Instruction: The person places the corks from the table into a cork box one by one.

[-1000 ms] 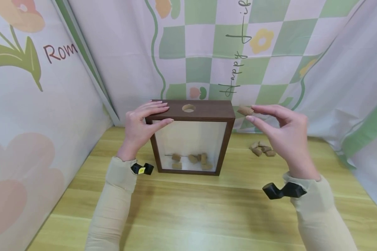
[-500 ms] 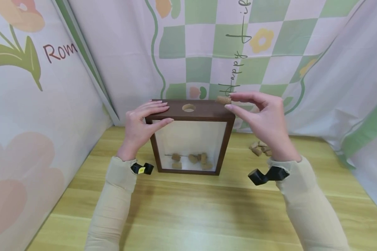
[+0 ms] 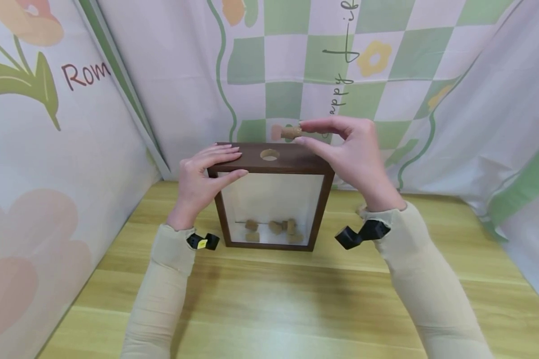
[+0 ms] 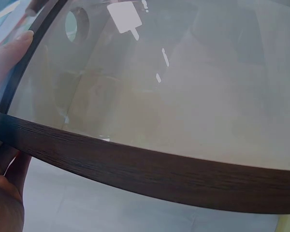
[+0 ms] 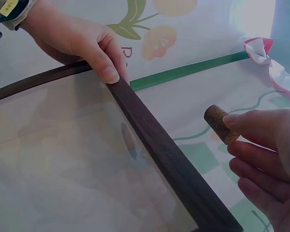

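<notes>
A dark wooden shadow box [image 3: 292,162] with a clear front stands upright on the table, a round hole [image 3: 270,155] in its top. Several corks [image 3: 276,227] lie at its bottom behind the pane. My left hand [image 3: 199,174] holds the top left corner, fingers across the top and thumb at the front edge. Between thumb and fingertips my right hand [image 3: 352,149] pinches a cork [image 5: 216,120], lying sideways just above and right of the hole. It is apart from the box.
More loose corks [image 3: 361,210] lie on the wooden table [image 3: 269,304] right of the box, mostly hidden behind my right wrist. A patterned curtain [image 3: 283,60] hangs close behind the box, and a printed cloth wall [image 3: 72,174] borders the left.
My right hand has carried the cork leftward and up, from beyond the box's right end to near the hole. The left hand and the box have stayed put.
</notes>
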A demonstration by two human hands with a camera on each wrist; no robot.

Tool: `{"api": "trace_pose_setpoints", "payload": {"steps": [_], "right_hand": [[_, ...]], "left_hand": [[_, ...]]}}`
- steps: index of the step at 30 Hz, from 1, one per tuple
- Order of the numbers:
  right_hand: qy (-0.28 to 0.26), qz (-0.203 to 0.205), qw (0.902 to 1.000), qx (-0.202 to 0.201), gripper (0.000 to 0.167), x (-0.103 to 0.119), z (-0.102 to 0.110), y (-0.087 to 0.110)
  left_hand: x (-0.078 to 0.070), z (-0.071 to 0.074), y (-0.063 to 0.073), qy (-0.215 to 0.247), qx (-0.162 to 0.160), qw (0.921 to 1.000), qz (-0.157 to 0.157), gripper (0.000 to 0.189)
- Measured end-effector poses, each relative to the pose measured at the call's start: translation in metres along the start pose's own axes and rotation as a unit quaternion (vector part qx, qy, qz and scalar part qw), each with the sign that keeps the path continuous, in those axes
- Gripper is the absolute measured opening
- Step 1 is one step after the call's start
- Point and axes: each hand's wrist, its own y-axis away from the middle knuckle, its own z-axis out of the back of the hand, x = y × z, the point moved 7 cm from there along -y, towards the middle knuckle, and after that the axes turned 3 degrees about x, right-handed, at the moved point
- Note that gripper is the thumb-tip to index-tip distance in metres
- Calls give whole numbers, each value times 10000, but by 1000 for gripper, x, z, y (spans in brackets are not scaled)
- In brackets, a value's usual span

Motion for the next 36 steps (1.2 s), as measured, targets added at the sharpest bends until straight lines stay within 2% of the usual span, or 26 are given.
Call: {"api": "trace_pose_setpoints", "payload": {"steps": [6,12,18,23,30,36], "right_hand": [[112,57,9997,212,23,-2,-12,-10],[399,-13,9974,597,22,-8,-24,-13],[185,-80,9960,872,23,-11,-33,-12],[152,-17,9951,973,24,-10,-37,-11],[419,-45,9938,1028,33,-13,-39,-10],[145,20,9964,838,34,-11,-34,-9]], "left_hand": [[0,0,-1,4,-24,10000,73,38],[1,-1,0,-85,-51,9999,99,38],[0,0,0,-41,-40,10000,81,38],[-1,1,0,-39,12,10000,42,39],[2,0,1,-5,-1,10000,11,38],[1,0,1,-15,-3,10000,-31,39]]}}
